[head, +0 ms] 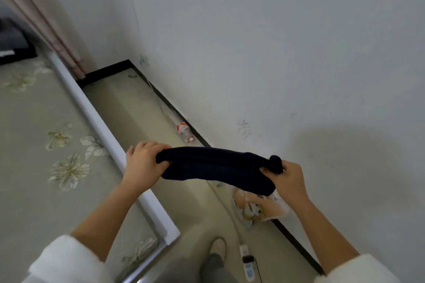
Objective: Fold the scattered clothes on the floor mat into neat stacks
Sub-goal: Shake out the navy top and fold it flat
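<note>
A small dark navy knitted garment (216, 167) is stretched out in the air between both hands, above the strip of floor along the wall. My left hand (143, 162) grips its left end with curled fingers. My right hand (288, 179) pinches the right end, where a knot-like bunch of fabric sticks up. The garment hangs slightly folded over lengthwise. To the left lies the pale green mat with embroidered flowers (34, 144), on a raised platform with a white edge.
A white wall (276, 41) fills the right side, with a black skirting at its foot. On the floor lie an empty plastic bottle (184, 132), a crumpled printed bag (255, 208) and a power strip with cable (247, 262). Dark folded items (13, 45) sit at the far left. My foot (217, 248) is below.
</note>
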Demonstrator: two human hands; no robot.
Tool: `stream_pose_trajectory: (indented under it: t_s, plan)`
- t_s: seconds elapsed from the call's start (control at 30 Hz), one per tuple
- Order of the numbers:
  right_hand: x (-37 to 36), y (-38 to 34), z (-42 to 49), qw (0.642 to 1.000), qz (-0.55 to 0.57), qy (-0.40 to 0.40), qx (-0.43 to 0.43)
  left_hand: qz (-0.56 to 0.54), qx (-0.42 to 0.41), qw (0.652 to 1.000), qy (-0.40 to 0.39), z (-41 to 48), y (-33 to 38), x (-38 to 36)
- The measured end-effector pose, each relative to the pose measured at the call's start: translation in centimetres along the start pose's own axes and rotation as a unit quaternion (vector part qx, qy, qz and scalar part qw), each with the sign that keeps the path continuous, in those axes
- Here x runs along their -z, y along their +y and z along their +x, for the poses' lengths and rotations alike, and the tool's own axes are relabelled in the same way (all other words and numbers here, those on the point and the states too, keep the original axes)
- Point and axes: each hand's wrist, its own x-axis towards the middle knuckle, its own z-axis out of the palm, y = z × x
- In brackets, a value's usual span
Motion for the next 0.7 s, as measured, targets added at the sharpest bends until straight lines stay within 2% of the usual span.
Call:
stream_pose_trajectory:
  t_s: [0.13, 0.3, 0.5, 0.7]
  plan:
    - [-1.4, -1.2, 7.3, 0.999, -0.014, -0.039, 0.006, 0.007, 0.079, 0.996, 0.05, 2.4, 0.7, -1.2]
    - [-6.4, -3.3, 14.4, 0.992, -0.028, -0.122, 0.032, 0.026, 0.138, 0.988, 0.064, 6.0, -1.6, -0.2]
    - [-14.7, -7.8, 23.3, 0.976, -0.05, -0.202, 0.065, -0.003, 0.167, 0.981, 0.099, 12.2, -7.5, 2.1]
    - [-25.1, -15.6, 32.6, 0.96, -0.064, -0.257, 0.093, -0.013, 0.212, 0.969, 0.13, 20.7, -15.3, 5.7]
